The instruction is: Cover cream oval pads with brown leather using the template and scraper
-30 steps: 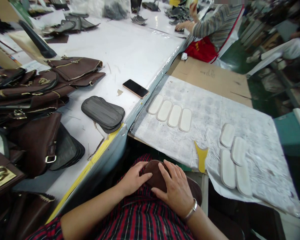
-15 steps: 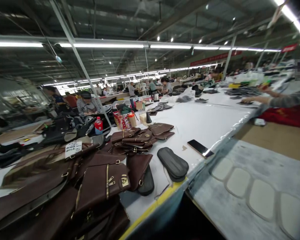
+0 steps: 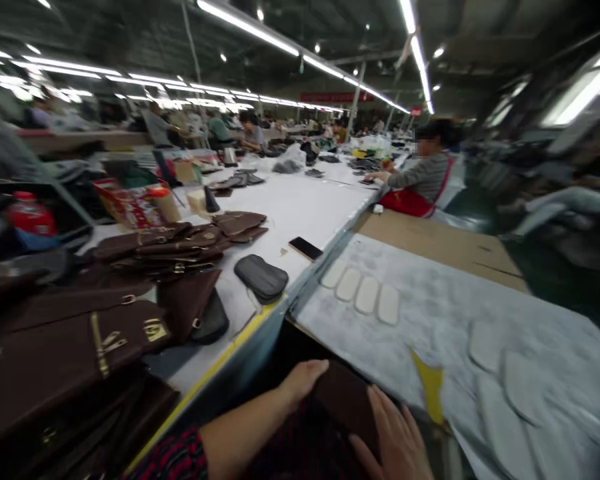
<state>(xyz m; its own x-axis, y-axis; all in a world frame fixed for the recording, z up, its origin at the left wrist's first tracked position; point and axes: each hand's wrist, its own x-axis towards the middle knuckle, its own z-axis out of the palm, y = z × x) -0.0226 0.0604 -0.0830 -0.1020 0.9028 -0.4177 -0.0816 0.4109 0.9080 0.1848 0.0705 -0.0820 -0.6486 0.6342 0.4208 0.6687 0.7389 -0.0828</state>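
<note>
Down low, the left hand [image 3: 300, 383] and right hand [image 3: 397, 440] are lying flat, fingers spread, on a brown piece [image 3: 347, 403] in the lap. White pads [image 3: 363, 293] are sitting in rows on the tabletop [image 3: 430, 313], so that part looks done, and the brown piece is not laid out yet.

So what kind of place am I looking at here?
Most likely a bag or leather-goods factory floor: brown bags stacked on a long white table, cut oval pieces on paper, other workers under strip lights.
</note>
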